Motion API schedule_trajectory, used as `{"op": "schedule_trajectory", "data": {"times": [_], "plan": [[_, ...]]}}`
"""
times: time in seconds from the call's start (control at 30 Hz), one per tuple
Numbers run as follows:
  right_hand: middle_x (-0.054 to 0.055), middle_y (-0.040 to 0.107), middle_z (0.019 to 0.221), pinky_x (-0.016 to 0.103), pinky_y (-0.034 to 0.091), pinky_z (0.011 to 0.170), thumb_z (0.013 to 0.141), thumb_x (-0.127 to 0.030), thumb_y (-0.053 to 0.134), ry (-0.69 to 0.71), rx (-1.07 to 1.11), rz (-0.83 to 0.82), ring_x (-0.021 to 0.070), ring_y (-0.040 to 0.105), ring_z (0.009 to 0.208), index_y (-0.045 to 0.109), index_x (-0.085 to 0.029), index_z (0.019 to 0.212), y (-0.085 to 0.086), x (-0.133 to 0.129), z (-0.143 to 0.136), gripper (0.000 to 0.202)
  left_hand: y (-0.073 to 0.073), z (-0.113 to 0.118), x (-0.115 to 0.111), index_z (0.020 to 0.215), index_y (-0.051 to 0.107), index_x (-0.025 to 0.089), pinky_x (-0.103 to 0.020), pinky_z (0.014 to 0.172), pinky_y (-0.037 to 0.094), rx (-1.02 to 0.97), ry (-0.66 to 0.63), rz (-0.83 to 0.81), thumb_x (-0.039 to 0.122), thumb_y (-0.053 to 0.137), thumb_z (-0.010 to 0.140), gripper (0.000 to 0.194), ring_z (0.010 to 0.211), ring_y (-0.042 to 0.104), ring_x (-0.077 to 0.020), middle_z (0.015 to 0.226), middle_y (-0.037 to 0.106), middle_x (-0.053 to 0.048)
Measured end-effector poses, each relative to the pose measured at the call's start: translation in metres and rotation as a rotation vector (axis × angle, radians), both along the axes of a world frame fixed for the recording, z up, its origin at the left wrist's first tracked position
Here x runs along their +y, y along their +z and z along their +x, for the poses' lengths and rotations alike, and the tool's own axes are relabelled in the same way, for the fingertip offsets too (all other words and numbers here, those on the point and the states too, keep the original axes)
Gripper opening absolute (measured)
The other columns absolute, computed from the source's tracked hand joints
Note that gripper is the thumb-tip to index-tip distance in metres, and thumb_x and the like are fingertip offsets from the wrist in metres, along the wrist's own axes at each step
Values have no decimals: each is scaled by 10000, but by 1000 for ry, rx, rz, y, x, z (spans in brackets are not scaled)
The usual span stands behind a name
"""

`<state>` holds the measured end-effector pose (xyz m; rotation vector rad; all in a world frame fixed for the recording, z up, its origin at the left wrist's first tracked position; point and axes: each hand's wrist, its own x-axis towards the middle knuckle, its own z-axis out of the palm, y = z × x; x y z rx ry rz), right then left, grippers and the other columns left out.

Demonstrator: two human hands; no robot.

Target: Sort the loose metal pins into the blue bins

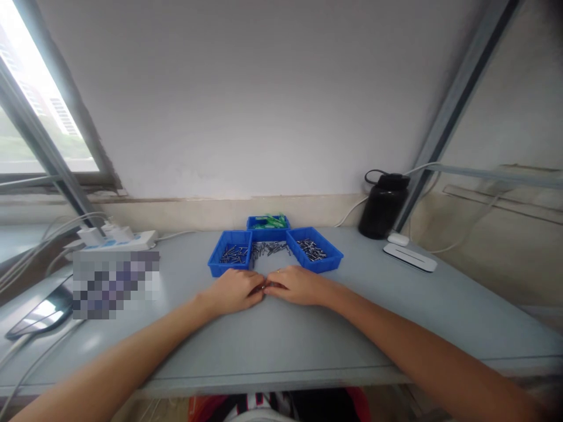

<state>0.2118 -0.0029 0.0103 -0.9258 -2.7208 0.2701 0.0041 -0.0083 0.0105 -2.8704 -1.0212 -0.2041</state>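
In the head view, holds the left hand (pixel 240 290) and right hand (pixel 297 285) together low over the table (pixel 259 346), gripping with bent fingers a small shiny piece (pixel 264 286), mostly hidden between the fingertips. Has a near blue tray (pixel 220 270) of thin metallic parts just beyond the left hand, a second blue tray (pixel 328 265) of similar parts beyond the right, and, between and farther off, a loose metallic pile (pixel 269 249) before a third blue tray (pixel 266 233) holding green pieces (pixel 273 221).
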Motion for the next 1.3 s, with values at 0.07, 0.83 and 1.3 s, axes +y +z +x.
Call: {"op": "schedule_trajectory", "data": {"times": [0.07,0.83,1.3], "plan": [[50,693,824,269,389,648,953,-353,471,-15,-10,38,163,597,743,667,-168,845,-1,-1,-2,290,-1,1,0,850,603,185,-242,618,448,9,-2,16,259,466,897,163,738,640,-165,803,667,-30],[17,666,706,261,305,586,874,-221,522,-81,39,186,126,536,630,616,-173,708,-6,-5,-7,197,-2,2,-4,866,593,169,-259,601,437,65,-42,139,254,471,898,153,723,624,-168,816,662,-35],[44,681,757,269,352,622,927,-226,470,-11,-103,161,157,581,691,649,-165,803,4,4,5,226,3,-2,-3,881,568,184,-247,610,420,-8,8,153,243,425,918,159,736,615,-159,808,640,-19]]}}
